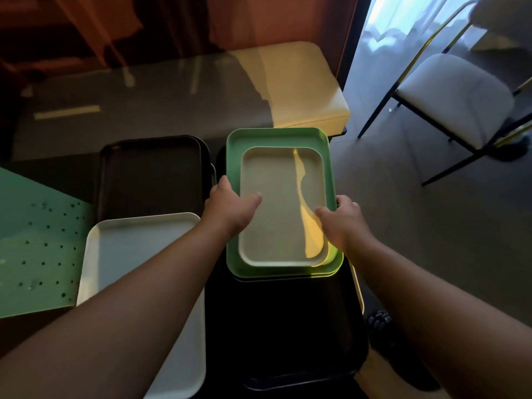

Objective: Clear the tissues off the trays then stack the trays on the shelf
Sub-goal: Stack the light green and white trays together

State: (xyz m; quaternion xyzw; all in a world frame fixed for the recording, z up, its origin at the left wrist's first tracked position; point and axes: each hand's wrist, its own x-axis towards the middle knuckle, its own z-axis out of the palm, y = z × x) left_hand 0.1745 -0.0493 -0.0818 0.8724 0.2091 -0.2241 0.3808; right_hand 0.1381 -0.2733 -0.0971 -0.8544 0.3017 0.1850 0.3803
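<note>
Risk: the beige tray (276,205) sits loose inside the green tray (283,135), centre frame, on a black stack (288,326); any tilt on the lift and it slides out. Left hand (230,207) pinches the left rim, thumb inside. Right hand (342,218) pinches the right rim likewise. Both arms reach forward. White tray (138,254) lower left. No tissues visible.

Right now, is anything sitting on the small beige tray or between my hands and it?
Nothing visible. The left hand and right hand already hold the green tray, thumbs on the beige tray nested inside. No tissue shows on it.
</note>
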